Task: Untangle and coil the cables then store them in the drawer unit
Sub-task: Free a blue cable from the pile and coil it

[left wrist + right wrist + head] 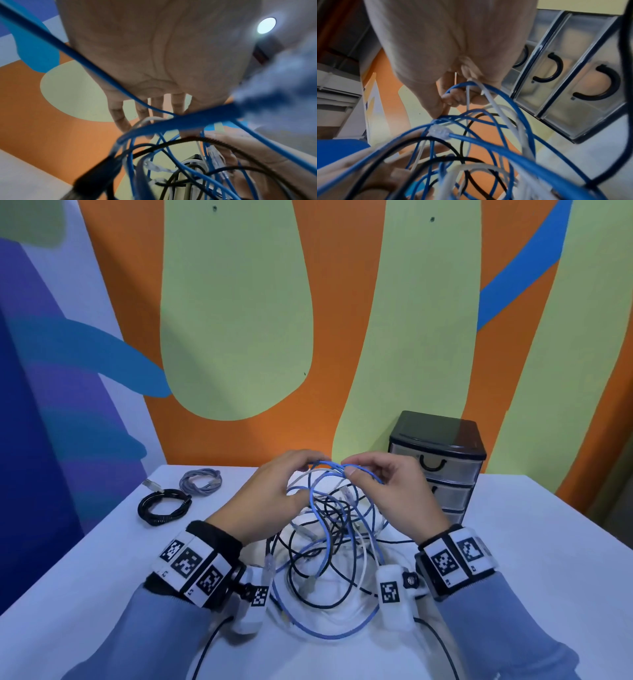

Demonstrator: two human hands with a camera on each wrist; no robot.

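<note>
A tangle of blue, white and black cables (330, 546) lies mid-table, its top loops lifted. My left hand (310, 479) curls its fingers over the top blue loops from the left. My right hand (349, 469) pinches a blue cable (366, 474) between thumb and forefinger right beside it. In the left wrist view the left hand's fingers (154, 106) reach down into the blue strands, their tips hidden. In the right wrist view the right hand (458, 96) holds blue and white strands, with a clear plug (439, 132) hanging below. The black drawer unit (438, 460) stands behind my right hand, drawers closed.
A coiled black cable (164, 506) and a coiled grey cable (200, 481) lie at the table's (534, 542) back left. The painted wall rises right behind the table. Black camera leads run off the front edge by both wrists.
</note>
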